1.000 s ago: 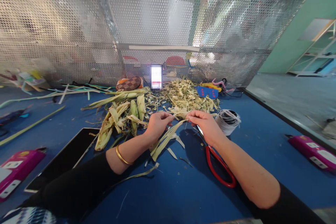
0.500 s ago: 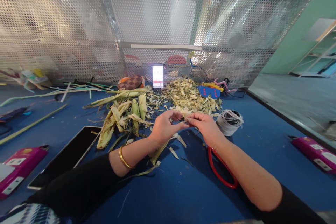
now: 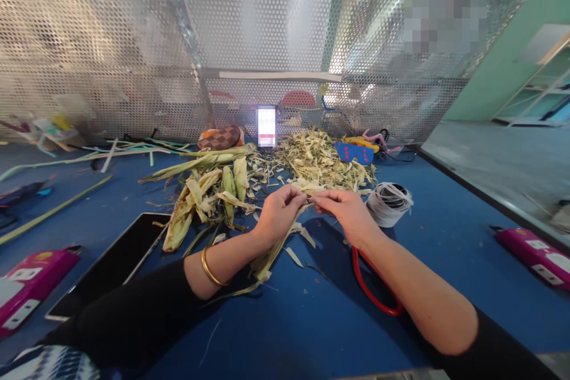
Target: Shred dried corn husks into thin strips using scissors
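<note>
My left hand (image 3: pixel 279 215) and my right hand (image 3: pixel 348 217) meet above the middle of the blue table, both closed with fingertips pinched. Between them they hold a corn husk strip (image 3: pixel 285 236); its pale length trails down under my left hand to the table. The exact bit at the fingertips is small and partly covered by my fingers. Beneath my right wrist lies a red loop-shaped handle (image 3: pixel 371 291), its other end hidden. Just right of that hand stands a roll of whitish cord (image 3: pixel 389 205). Corn husks (image 3: pixel 196 205) lie in a bunch left of my left hand.
A heap of shredded husk (image 3: pixel 318 157) lies behind my hands. A dark tablet (image 3: pixel 118 261) rests at left. Magenta power strips (image 3: pixel 38 279) sit on both sides. A lit phone (image 3: pixel 266 124) leans against the perforated metal screen (image 3: pixel 276 24). A blue piece (image 3: pixel 354 153) lies back right.
The fingers of my left hand have closed from a looser curl into a pinch. My two hands' fingertips have drawn slightly apart, and more of the husk strip shows below them.
</note>
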`<state>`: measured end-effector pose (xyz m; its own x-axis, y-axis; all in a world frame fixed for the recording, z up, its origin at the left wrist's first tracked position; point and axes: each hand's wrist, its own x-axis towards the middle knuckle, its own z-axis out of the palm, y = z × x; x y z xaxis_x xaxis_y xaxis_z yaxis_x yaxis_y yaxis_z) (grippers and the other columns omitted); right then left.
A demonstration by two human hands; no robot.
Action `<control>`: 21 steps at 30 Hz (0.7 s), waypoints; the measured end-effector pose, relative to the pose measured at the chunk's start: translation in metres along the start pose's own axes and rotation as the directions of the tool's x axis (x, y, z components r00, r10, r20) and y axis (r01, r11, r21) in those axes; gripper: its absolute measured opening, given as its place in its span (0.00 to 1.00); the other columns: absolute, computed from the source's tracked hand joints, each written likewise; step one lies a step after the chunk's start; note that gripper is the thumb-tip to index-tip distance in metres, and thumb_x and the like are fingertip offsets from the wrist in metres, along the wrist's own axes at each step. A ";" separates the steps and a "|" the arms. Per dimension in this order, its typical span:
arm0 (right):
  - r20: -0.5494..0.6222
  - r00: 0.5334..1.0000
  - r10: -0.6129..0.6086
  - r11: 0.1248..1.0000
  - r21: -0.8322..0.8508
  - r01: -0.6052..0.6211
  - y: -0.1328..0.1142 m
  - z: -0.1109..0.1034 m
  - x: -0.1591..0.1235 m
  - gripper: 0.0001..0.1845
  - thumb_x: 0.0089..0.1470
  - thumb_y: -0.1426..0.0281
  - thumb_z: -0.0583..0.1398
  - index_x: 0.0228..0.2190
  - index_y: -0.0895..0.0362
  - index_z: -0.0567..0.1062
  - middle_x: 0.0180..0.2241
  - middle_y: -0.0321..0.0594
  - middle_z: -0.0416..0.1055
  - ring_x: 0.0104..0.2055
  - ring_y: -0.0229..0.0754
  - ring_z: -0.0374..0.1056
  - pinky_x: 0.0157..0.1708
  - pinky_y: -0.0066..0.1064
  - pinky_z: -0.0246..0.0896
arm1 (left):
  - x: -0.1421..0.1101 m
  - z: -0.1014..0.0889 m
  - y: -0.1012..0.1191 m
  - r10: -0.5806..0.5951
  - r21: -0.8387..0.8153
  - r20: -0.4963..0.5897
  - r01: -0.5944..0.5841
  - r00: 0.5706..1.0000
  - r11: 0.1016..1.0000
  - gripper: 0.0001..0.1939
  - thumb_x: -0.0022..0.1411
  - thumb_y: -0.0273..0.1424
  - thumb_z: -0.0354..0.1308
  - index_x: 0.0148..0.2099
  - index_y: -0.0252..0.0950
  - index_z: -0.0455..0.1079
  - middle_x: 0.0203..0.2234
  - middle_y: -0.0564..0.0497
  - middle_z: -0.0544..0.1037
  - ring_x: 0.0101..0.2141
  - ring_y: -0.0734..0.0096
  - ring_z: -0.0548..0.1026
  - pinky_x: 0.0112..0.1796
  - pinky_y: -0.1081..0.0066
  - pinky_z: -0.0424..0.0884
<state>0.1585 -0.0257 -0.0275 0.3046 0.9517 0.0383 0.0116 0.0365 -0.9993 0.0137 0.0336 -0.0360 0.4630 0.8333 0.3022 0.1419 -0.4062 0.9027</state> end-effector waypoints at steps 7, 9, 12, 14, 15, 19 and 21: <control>0.029 0.998 0.047 0.998 0.038 -0.048 0.000 0.000 -0.001 0.10 0.37 0.65 0.67 0.26 0.57 0.81 0.22 0.37 0.74 0.27 0.37 0.67 0.34 0.32 0.62 | -0.002 0.001 0.011 -0.225 -0.289 0.042 0.228 0.973 0.930 0.10 0.58 0.35 0.51 0.29 0.34 0.64 0.22 0.55 0.70 0.23 0.78 0.66 0.27 0.77 0.64; 0.034 0.997 0.067 0.996 0.053 -0.068 0.000 0.001 -0.001 0.11 0.37 0.65 0.67 0.26 0.57 0.80 0.22 0.37 0.74 0.27 0.37 0.67 0.34 0.32 0.62 | -0.003 0.001 0.013 -0.270 -0.337 0.058 0.273 0.961 0.901 0.10 0.59 0.35 0.51 0.29 0.34 0.64 0.22 0.56 0.70 0.22 0.79 0.66 0.26 0.77 0.64; 0.037 0.997 0.072 0.996 0.059 -0.074 0.000 0.001 -0.001 0.11 0.38 0.64 0.67 0.26 0.57 0.80 0.23 0.37 0.75 0.27 0.36 0.67 0.34 0.32 0.61 | -0.003 0.001 0.016 -0.298 -0.372 0.057 0.297 0.953 0.879 0.09 0.59 0.33 0.51 0.28 0.34 0.64 0.23 0.54 0.71 0.23 0.79 0.67 0.25 0.78 0.63; 0.030 0.998 0.062 0.997 0.051 -0.063 -0.001 0.000 -0.001 0.11 0.38 0.64 0.67 0.26 0.57 0.80 0.23 0.37 0.74 0.26 0.36 0.66 0.34 0.32 0.61 | -0.003 0.001 0.017 -0.318 -0.384 0.042 0.309 0.947 0.870 0.09 0.59 0.32 0.51 0.28 0.34 0.64 0.23 0.54 0.71 0.23 0.79 0.67 0.25 0.79 0.63; 0.026 0.998 0.057 0.997 0.045 -0.058 -0.001 0.000 -0.001 0.10 0.38 0.64 0.67 0.25 0.57 0.80 0.22 0.36 0.74 0.26 0.36 0.66 0.34 0.32 0.61 | -0.003 0.001 0.017 -0.332 -0.394 0.034 0.317 0.943 0.863 0.09 0.59 0.32 0.51 0.28 0.34 0.64 0.23 0.54 0.71 0.24 0.79 0.68 0.25 0.79 0.63; 0.023 0.999 0.049 0.998 0.031 -0.050 -0.003 0.001 -0.002 0.09 0.38 0.65 0.66 0.23 0.57 0.78 0.22 0.35 0.73 0.26 0.36 0.66 0.35 0.33 0.61 | -0.003 0.000 0.018 -0.385 -0.436 0.011 0.351 0.923 0.829 0.10 0.60 0.32 0.50 0.28 0.34 0.64 0.23 0.53 0.72 0.25 0.78 0.70 0.25 0.78 0.64; 0.026 0.999 0.042 0.999 0.030 -0.042 -0.004 0.002 -0.002 0.09 0.38 0.65 0.66 0.23 0.58 0.78 0.22 0.35 0.73 0.27 0.37 0.66 0.35 0.34 0.61 | -0.003 0.000 0.017 -0.399 -0.452 0.010 0.360 0.917 0.816 0.10 0.59 0.33 0.51 0.28 0.34 0.65 0.24 0.53 0.73 0.25 0.78 0.70 0.26 0.78 0.64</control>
<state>0.1561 -0.0272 -0.0232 0.2802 0.9599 -0.0033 -0.0299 0.0052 -0.9995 0.0146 0.0240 -0.0217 0.3763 0.9225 -0.0865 -0.1131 0.1384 0.9839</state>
